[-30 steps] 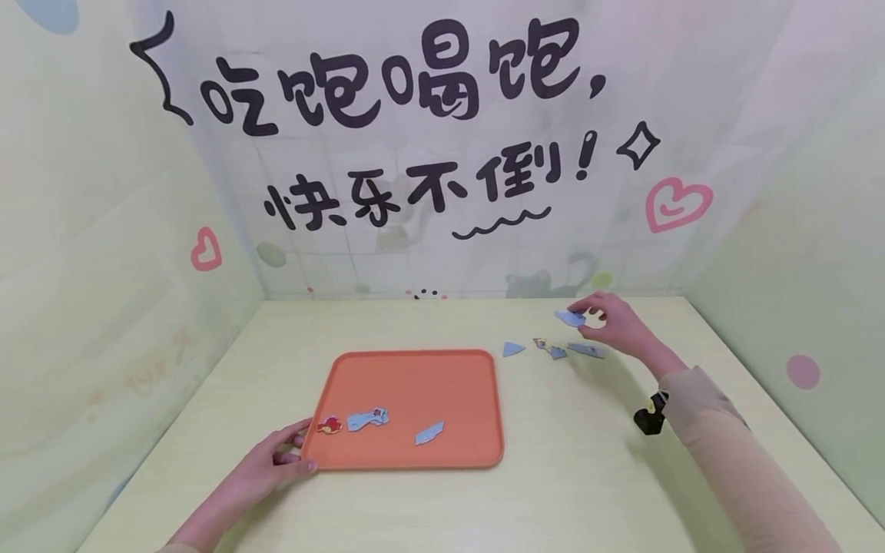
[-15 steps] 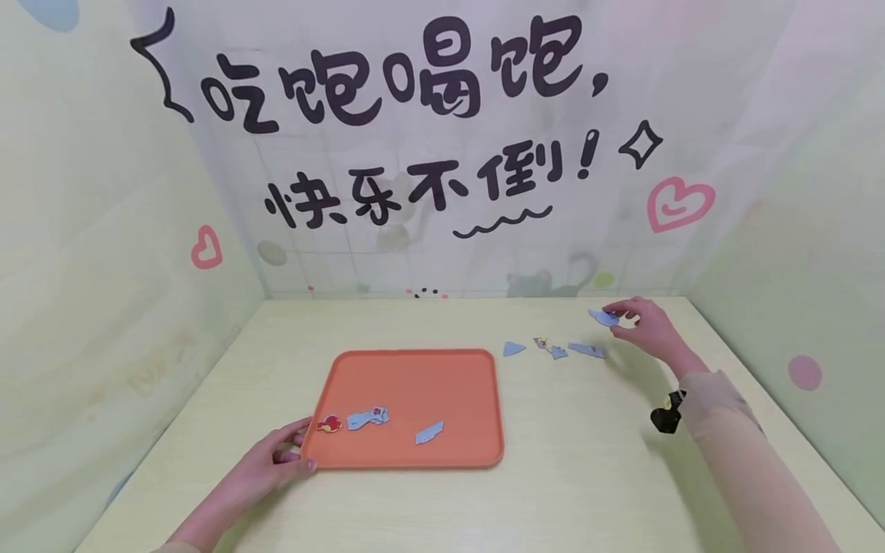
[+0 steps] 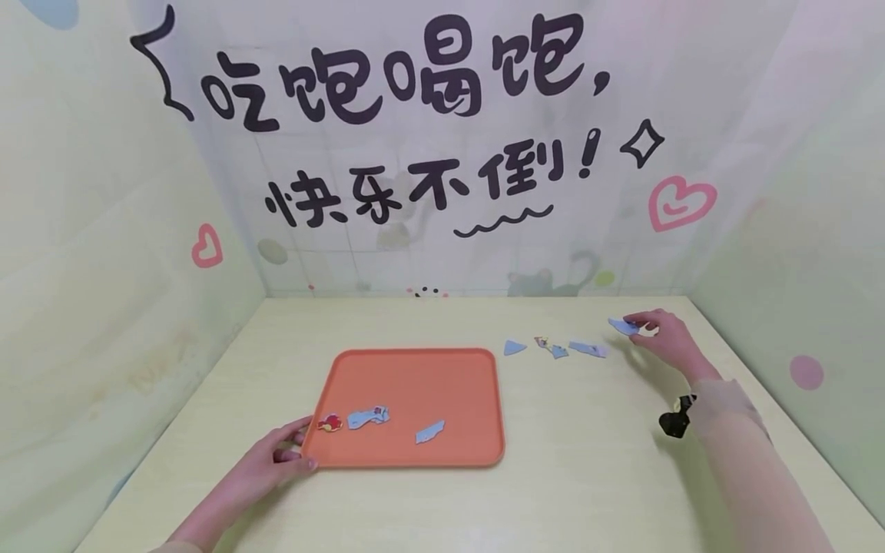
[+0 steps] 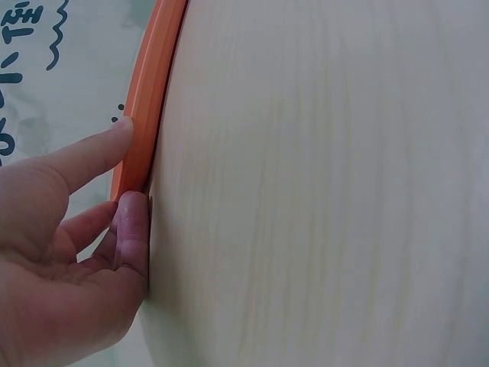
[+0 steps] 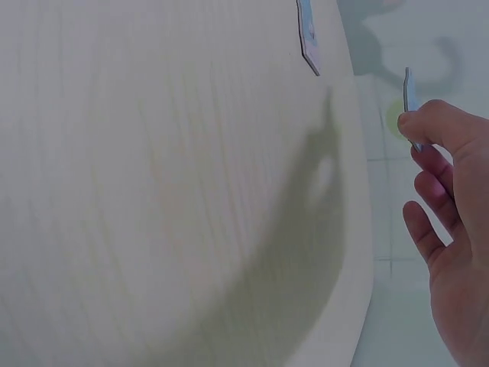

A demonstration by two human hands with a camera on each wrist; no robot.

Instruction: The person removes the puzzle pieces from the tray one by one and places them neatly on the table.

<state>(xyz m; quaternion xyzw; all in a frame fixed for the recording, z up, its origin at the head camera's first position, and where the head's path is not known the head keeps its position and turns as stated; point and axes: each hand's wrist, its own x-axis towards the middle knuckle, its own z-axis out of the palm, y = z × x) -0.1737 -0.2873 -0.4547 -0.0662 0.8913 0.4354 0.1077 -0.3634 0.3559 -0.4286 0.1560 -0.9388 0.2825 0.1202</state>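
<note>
At the back right in the head view, my right hand (image 3: 667,338) pinches a flat light-blue puzzle piece (image 3: 623,326) between thumb and fingers. The right wrist view shows the same piece (image 5: 410,92) edge-on, raised off the table. Left of it lie a long blue piece (image 3: 588,349), a small patterned piece (image 3: 557,350) and a blue triangular piece (image 3: 514,347). My left hand (image 3: 270,459) grips the near left corner of an orange tray (image 3: 415,376), its thumb on the rim (image 4: 145,115). On the tray are a red piece (image 3: 330,423) and blue pieces (image 3: 430,432).
The pale wooden table (image 3: 567,476) has cloth walls at the back and sides. Dark lettering covers the back wall (image 3: 429,261). A black object with a yellowish mark (image 3: 675,421) shows beside the right sleeve (image 3: 733,415).
My right hand has moved right with the blue puzzle piece, then come slightly lower. The left hand and the tray stay where they were.
</note>
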